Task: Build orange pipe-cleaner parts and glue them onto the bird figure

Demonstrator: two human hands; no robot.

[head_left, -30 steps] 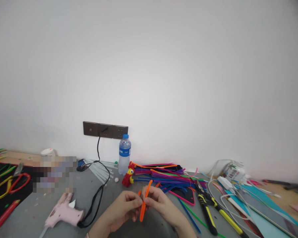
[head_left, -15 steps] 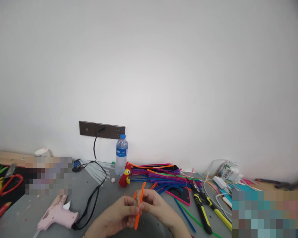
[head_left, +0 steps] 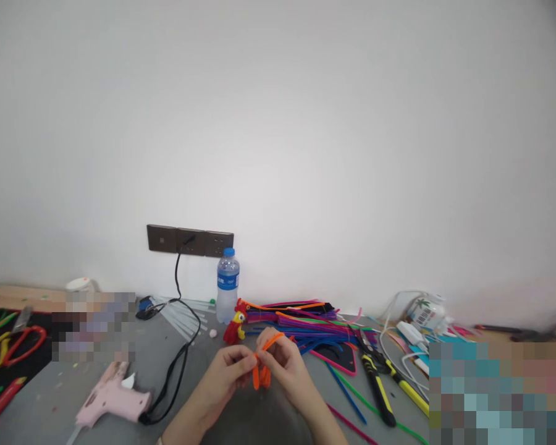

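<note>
Between my two hands is a bent orange pipe cleaner [head_left: 256,378], with loops hanging below the fingers and one end arching over to the right. My left hand [head_left: 229,371] pinches it between thumb and forefinger. Close against it, my right hand [head_left: 280,361] grips the upper part, the strand crossing its fingers. Some of the orange strand is hidden behind the fingertips. Just beyond my hands stands a small red and yellow rooster figure [head_left: 234,327], in front of a water bottle [head_left: 228,290].
A pink glue gun [head_left: 115,395] lies left, its black cord running to the wall socket [head_left: 189,241]. Behind my hands is a pile of coloured pipe cleaners [head_left: 296,321]. Yellow-black pliers [head_left: 375,383] lie right; red-handled scissors [head_left: 25,346] lie far left.
The orange pipe cleaner has turned from nearly upright to bent over rightward, with loops now hanging below. My right hand has risen slightly, and both hands still grip it.
</note>
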